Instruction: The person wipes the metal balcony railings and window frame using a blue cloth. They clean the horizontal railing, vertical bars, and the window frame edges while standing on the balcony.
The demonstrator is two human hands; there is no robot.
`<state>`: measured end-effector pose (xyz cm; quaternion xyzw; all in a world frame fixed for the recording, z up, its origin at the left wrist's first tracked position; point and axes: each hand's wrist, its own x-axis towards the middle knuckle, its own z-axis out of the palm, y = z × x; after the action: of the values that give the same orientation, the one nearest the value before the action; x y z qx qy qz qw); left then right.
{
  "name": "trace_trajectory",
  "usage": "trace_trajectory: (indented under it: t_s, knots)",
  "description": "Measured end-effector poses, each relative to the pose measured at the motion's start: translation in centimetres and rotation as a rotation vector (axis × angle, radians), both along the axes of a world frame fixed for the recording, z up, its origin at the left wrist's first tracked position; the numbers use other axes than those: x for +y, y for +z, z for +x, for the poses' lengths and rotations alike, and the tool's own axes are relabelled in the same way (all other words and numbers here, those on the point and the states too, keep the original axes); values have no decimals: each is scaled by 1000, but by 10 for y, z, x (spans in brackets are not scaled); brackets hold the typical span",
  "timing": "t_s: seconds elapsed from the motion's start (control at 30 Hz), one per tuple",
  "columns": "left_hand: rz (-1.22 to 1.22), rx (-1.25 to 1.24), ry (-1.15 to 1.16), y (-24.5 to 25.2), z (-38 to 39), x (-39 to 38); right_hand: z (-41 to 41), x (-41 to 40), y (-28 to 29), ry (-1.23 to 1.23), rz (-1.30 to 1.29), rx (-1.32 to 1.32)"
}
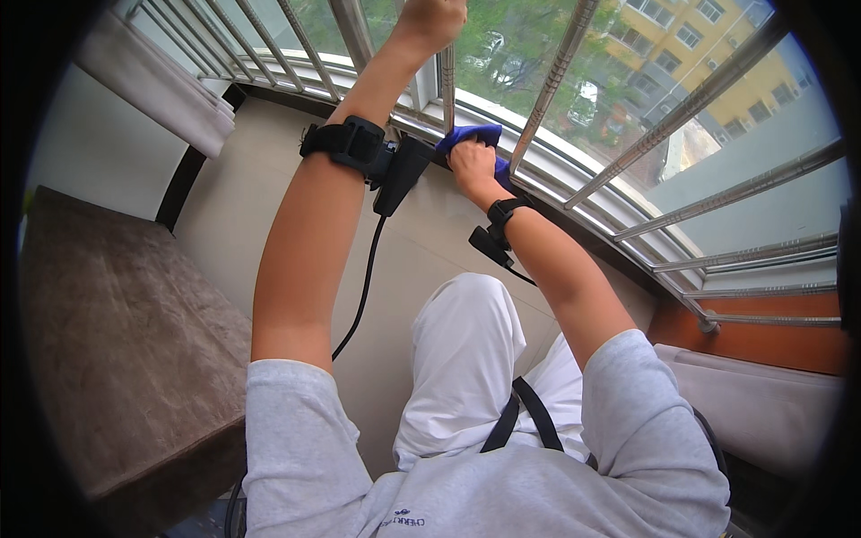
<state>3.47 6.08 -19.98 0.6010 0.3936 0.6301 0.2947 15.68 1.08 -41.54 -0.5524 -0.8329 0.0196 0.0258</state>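
Observation:
My right hand [472,163] grips a blue cloth [483,134] and presses it on the lower metal rail at the foot of the window bars. Part of the cloth hangs to the right of the hand, by the rail's dark base. Higher up, my left hand [434,23] is raised at the top edge of the picture, curled at an upright metal bar [448,87]; its fingers are partly cut off, but it looks closed around the bar. Both wrists wear black straps with small devices and cables.
More steel bars [555,74] curve along the window to the right. A brown covered surface [134,336] stands at the left, below a pale curtain [161,87]. Another folded pale fabric [753,397] lies at the right. Tiled floor [282,134] shows below the rail.

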Motion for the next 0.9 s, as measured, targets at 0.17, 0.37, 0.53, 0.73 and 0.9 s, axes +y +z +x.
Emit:
trace_trajectory:
  t_s: [0.17, 0.37, 0.53, 0.73, 0.9]
  knots:
    - [128, -46, -4, -5, 6, 0, 8, 45, 2, 7, -440, 214]
    - [84, 9, -18, -9, 2, 6, 3, 59, 1, 28, -647, 255]
    - [101, -74, -35, -9, 0, 10, 15, 2, -17, 86, 205, 96]
    - [144, 26, 155, -9, 2, 11, 71, -53, -2, 458, 624, 66]
    - [607, 516, 873, -1, 36, -41, 131, -119, 44, -136, -140, 902]
